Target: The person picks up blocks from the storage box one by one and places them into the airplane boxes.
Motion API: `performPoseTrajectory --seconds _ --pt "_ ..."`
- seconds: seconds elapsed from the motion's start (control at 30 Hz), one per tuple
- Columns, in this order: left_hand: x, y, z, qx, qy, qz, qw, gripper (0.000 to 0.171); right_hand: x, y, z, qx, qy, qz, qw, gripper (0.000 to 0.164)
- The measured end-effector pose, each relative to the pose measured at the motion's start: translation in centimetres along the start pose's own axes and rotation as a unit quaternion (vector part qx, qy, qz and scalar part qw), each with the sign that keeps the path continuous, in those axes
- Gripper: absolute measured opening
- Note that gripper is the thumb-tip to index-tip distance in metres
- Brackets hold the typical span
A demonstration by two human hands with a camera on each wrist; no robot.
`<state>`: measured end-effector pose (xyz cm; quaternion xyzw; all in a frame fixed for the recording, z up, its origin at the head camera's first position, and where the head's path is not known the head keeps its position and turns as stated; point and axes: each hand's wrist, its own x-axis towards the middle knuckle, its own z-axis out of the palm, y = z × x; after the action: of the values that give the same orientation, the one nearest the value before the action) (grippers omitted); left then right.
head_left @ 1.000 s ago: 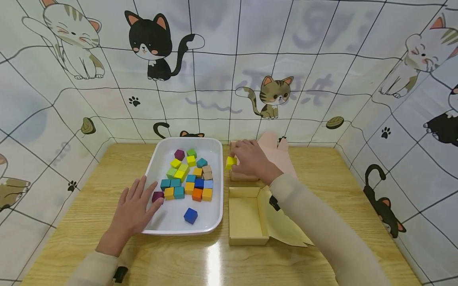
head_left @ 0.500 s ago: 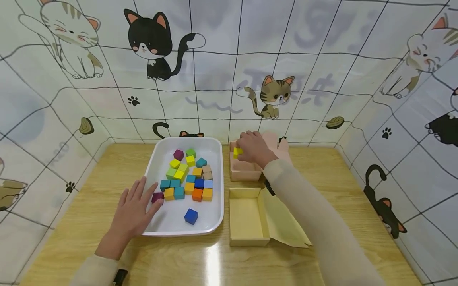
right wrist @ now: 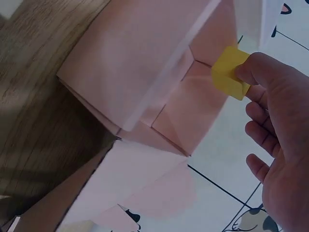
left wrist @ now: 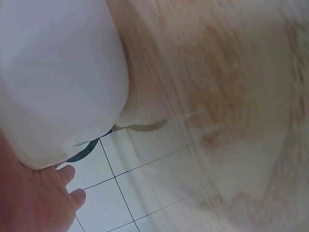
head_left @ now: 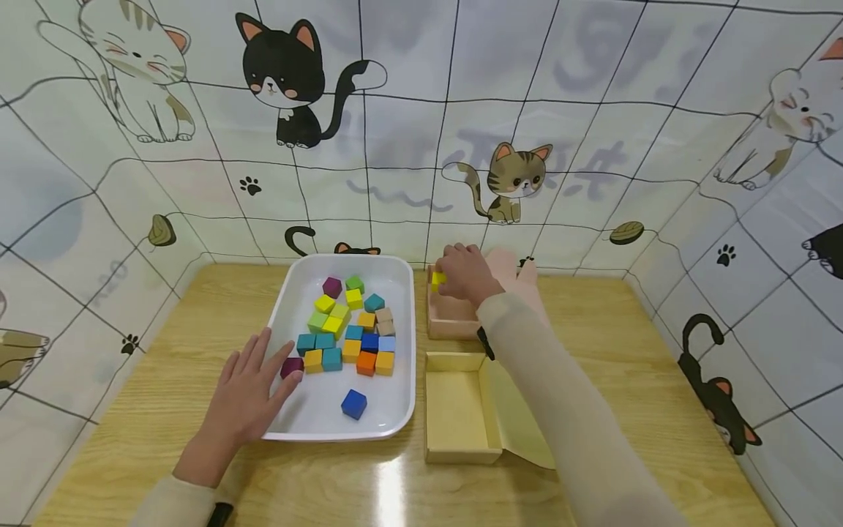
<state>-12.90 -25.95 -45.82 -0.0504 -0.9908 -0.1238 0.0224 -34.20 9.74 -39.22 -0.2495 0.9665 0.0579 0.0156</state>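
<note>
The yellow block [right wrist: 228, 75], pinched between thumb and fingers of the right hand [head_left: 467, 274], lies at their left, in the far-left part of the pink box [head_left: 453, 329]. The left hand [head_left: 246, 391], more distant, extends spread fingers over the left rim of the tray [head_left: 378, 432].

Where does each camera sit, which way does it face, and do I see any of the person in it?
Head: on the head, facing forward and down at the tray, yellow box, pink box and cat wall; left hand, right hand and sleeves show.
Left wrist: facing the tray's side, table and wall; part of the left hand shows.
Right wrist: facing the open pink box; the right hand shows, pinching a yellow block.
Shared: head and right wrist both show the pink box, that block and the right hand.
</note>
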Motion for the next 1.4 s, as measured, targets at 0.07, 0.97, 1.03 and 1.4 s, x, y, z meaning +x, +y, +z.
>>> performPoseTrajectory --seconds 0.07,0.97,1.03,1.4 --pt "0.0 0.0 0.1 -0.001 0.001 0.0 1.0 0.069 0.2 0.1 0.5 -0.005 0.0 0.001 1.0 0.03" --pt "0.0 -0.1 0.4 -0.004 0.018 -0.001 0.9998 0.063 2.4 -0.1 3.9 -0.009 0.008 0.019 1.0 0.032" --pt "-0.1 -0.1 0.4 -0.004 0.019 0.0 0.9998 0.063 2.4 -0.3 3.9 -0.016 0.009 0.019 1.0 0.03" --pt "0.1 -0.3 0.7 -0.007 0.022 0.001 0.9997 0.064 2.8 -0.6 4.1 -0.02 0.0 0.03 0.999 0.022"
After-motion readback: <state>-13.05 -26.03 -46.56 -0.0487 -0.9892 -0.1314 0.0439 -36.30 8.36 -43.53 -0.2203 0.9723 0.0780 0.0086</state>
